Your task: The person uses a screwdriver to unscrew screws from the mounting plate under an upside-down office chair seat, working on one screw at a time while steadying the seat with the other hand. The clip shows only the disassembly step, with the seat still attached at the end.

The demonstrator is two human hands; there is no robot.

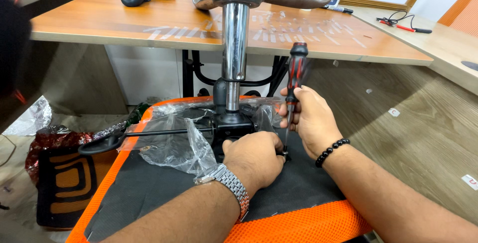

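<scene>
One camera on my head — it looks steeply down and forward, close over my upturned chair seat (149,183).

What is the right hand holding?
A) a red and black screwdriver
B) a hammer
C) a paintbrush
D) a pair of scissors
A: the right hand grips a screwdriver with a red and black handle, held upright with its tip down by the left hand on the upturned chair seat.
</scene>
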